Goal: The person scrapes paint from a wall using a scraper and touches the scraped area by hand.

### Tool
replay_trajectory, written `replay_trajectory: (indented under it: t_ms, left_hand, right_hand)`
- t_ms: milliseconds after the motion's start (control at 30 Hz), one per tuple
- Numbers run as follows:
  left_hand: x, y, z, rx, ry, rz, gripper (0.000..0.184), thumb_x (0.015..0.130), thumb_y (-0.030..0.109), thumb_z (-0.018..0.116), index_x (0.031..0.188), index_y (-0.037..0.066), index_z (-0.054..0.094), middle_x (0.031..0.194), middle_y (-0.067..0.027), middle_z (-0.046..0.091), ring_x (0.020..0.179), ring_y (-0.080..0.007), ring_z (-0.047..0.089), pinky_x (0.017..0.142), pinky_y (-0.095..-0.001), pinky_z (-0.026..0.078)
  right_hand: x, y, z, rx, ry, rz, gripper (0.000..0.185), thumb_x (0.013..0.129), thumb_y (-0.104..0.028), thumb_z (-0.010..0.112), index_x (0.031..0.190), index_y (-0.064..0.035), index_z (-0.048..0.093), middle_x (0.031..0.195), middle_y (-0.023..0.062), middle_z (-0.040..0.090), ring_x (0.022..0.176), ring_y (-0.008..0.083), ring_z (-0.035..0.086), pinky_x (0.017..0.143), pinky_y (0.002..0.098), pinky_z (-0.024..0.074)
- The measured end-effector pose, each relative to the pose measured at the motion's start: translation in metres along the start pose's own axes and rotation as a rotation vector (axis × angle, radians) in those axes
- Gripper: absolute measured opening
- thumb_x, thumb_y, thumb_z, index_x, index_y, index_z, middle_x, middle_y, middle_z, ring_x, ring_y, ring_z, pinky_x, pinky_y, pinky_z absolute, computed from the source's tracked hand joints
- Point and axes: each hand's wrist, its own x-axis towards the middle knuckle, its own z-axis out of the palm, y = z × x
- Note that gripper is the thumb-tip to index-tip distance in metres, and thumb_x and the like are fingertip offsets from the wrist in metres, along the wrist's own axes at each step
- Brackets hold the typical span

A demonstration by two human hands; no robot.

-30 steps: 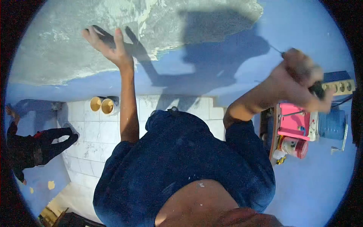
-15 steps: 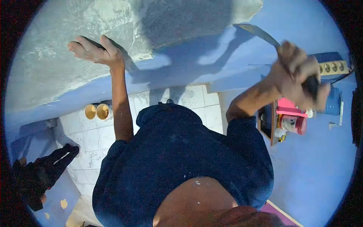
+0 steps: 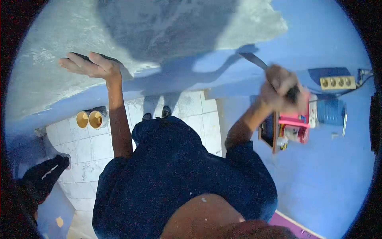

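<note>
Blue wall (image 3: 322,40) noted ahead, its upper part taken up by a large grey bare patch (image 3: 43,75) with a ragged lower edge; a broad shadow is cast across both. Left hand (image 3: 93,67) placed at the patch's lower edge, left side, fingers extended and slightly spread, nothing held; whether the palm is pressed to the surface cannot be told. Right hand (image 3: 281,89) blurred, closed around the dark handle of a flat-bladed tool (image 3: 254,60). Tool's blade is angled up and leftward, its tip just beside the patch's lower edge, right of centre; contact with the wall cannot be told. White tiled floor (image 3: 83,150) bordered by the wall's foot; two round containers (image 3: 81,119) are set side by side near that edge, towards its left corner. Further left, a second person's dark-trousered legs (image 3: 43,175) are seen. At right, a socket strip (image 3: 337,82) is fixed to the wall, with a pink tray (image 3: 294,119), a red-lidded jar (image 3: 294,133) and a blue translucent container (image 3: 331,111) grouped below.
</note>
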Motion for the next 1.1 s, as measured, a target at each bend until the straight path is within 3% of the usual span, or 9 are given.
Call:
replay_trajectory:
  t_ms: [67,133,367,467,667,767,867,967,1100]
  left_hand:
    - [-0.005,-0.003,-0.010,0.019,-0.031,0.029,0.057,0.098,0.033,0.035,0.145,0.003,0.024,0.154,-0.0189,0.009,0.142,-0.0375,0.006,0.113,-0.0542,0.006]
    - [-0.006,-0.002,-0.004,0.021,-0.028,0.010,0.057,0.098,0.033,0.034,0.145,0.002,0.023,0.153,-0.0198,0.009,0.142,-0.0377,0.006,0.113,-0.0545,0.006]
    - [-0.006,-0.008,-0.007,0.052,-0.051,0.058,0.056,0.099,0.032,0.030,0.146,0.002,0.021,0.154,-0.0203,0.007,0.142,-0.0358,0.006,0.113,-0.0542,0.006]
    - [-0.006,-0.014,-0.009,0.044,-0.061,0.069,0.057,0.100,0.034,0.028,0.146,0.003,0.020,0.154,-0.0202,0.006,0.142,-0.0358,0.005,0.113,-0.0535,0.005]
    - [-0.011,-0.018,-0.015,0.048,-0.120,0.025,0.058,0.100,0.036,0.027,0.146,0.003,0.019,0.154,-0.0201,0.004,0.143,-0.0357,0.002,0.113,-0.0536,0.003]
    - [-0.007,-0.008,-0.016,0.016,-0.132,-0.017,0.057,0.100,0.035,0.027,0.146,0.002,0.018,0.154,-0.0200,0.004,0.143,-0.0356,0.000,0.113,-0.0538,0.002]
    - [-0.010,-0.024,-0.013,0.000,-0.107,0.112,0.057,0.100,0.033,0.028,0.146,0.002,0.018,0.154,-0.0201,0.003,0.142,-0.0368,0.000,0.113,-0.0538,0.001]
    - [-0.013,-0.022,-0.015,0.008,-0.131,0.048,0.056,0.100,0.032,0.028,0.146,0.001,0.018,0.154,-0.0200,0.003,0.142,-0.0371,0.000,0.113,-0.0536,0.000]
    - [-0.013,-0.023,-0.015,0.042,-0.125,0.083,0.057,0.100,0.032,0.029,0.146,0.000,0.018,0.154,-0.0207,0.004,0.143,-0.0361,0.001,0.113,-0.0533,0.003]
  right_hand:
    - [0.013,-0.055,0.035,0.103,0.313,-0.048,0.048,0.093,-0.042,0.037,0.054,-0.0144,0.039,0.041,0.0014,0.032,0.038,0.0134,0.026,0.043,0.0296,0.0305]
    - [0.021,-0.050,0.018,0.284,0.242,-0.137,0.041,0.094,-0.025,0.038,0.055,-0.0133,0.039,0.043,0.0007,0.030,0.037,0.0112,0.024,0.039,0.0291,0.0272]
    - [0.010,-0.015,0.032,0.807,0.141,-0.223,0.035,0.087,-0.016,0.041,0.053,-0.0127,0.035,0.044,0.0001,0.032,0.040,0.0111,0.022,0.042,0.0274,0.0234]
    - [-0.007,0.008,0.077,0.115,0.324,0.093,0.031,0.089,-0.021,0.045,0.059,-0.0166,0.038,0.048,-0.0035,0.025,0.043,0.0102,0.019,0.046,0.0271,0.0218]
    - [-0.025,0.011,0.058,0.332,0.146,-0.173,0.035,0.087,-0.026,0.048,0.057,-0.0162,0.032,0.049,-0.0024,0.024,0.045,0.0127,0.022,0.047,0.0293,0.0216]
    - [-0.019,0.000,0.061,0.360,0.204,0.104,0.035,0.089,-0.023,0.046,0.057,-0.0152,0.033,0.052,-0.0009,0.030,0.047,0.0138,0.025,0.049,0.0298,0.0223]
    - [-0.046,0.056,0.027,0.711,0.044,-0.293,0.036,0.089,-0.026,0.044,0.057,-0.0127,0.033,0.052,0.0011,0.032,0.051,0.0159,0.028,0.050,0.0317,0.0243]
    - [-0.032,0.014,0.069,0.398,0.308,0.240,0.037,0.089,-0.018,0.043,0.054,-0.0151,0.030,0.055,-0.0002,0.031,0.050,0.0135,0.026,0.051,0.0290,0.0261]
    - [-0.025,0.016,0.048,0.629,-0.026,-0.166,0.032,0.082,-0.025,0.044,0.054,-0.0138,0.035,0.046,-0.0007,0.034,0.045,0.0143,0.022,0.049,0.0337,0.0241]
